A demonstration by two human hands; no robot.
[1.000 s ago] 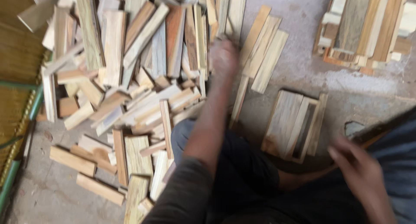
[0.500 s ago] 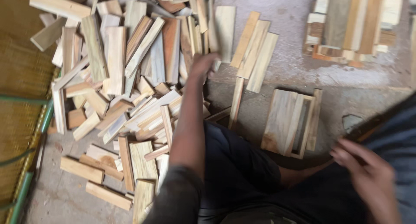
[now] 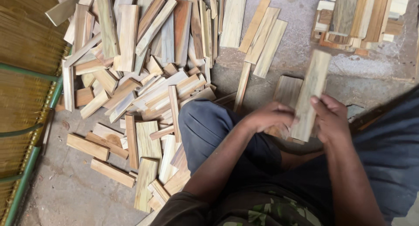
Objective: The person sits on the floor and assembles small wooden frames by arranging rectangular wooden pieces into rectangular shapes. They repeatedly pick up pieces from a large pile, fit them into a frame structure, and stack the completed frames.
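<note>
So both hands are on one wooden slat (image 3: pixel 310 95) right now, held up over the lap. The left hand (image 3: pixel 270 117) grips the lower left edge and the right hand (image 3: pixel 332 119) wraps the lower right edge, so they sit close together with the slat clamped between them. The slat's long axis runs near-to-far, tipped a bit to the right at its far end, and most of its length sticks out beyond the hands. Both hands look about equally close to it. Just behind it lies a small flat stack of boards (image 3: pixel 286 88) on the concrete floor (image 3: pixel 362 77), and the big loose pile of offcuts (image 3: pixel 139 69) sits well off to the left.
</note>
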